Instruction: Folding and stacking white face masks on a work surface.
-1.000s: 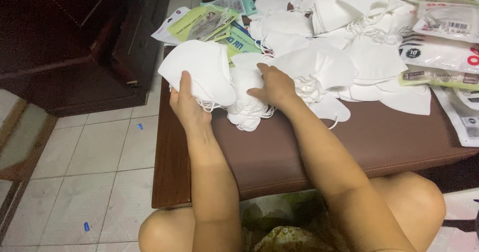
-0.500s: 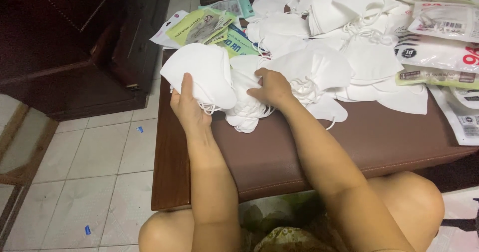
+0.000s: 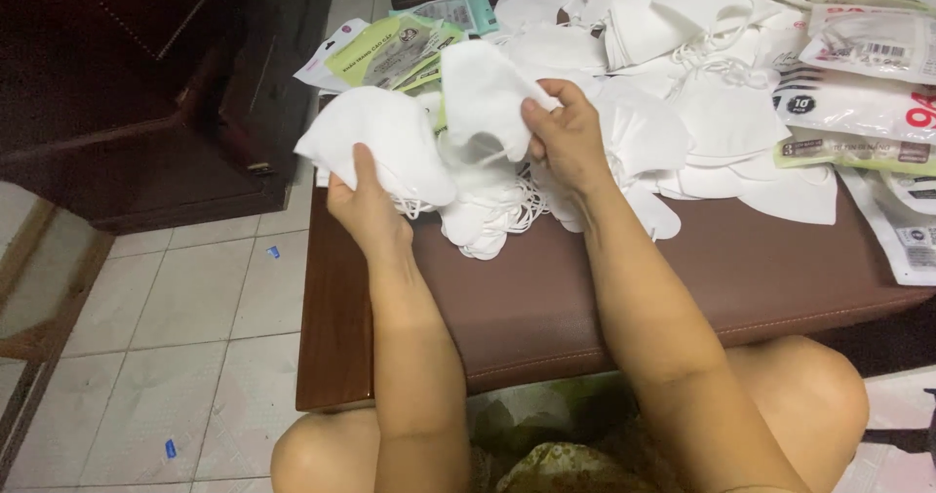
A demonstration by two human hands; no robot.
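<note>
My left hand (image 3: 363, 203) grips a stack of white face masks (image 3: 380, 140) by its lower edge, held just above the brown padded bench (image 3: 585, 308). My right hand (image 3: 564, 132) pinches one white mask (image 3: 484, 91) and holds it up beside the stack. Under both hands lies a loose heap of white masks (image 3: 492, 215) with elastic ear loops trailing out.
More white masks (image 3: 741, 132) cover the far part of the bench. Empty printed mask packets lie at the far left (image 3: 390, 49) and along the right side (image 3: 858, 103). A dark wooden cabinet (image 3: 146, 93) stands left, over a tiled floor (image 3: 185, 337).
My right hand has lifted a single mask off the heap and raised it. My left hand has tilted the stack slightly upward.
</note>
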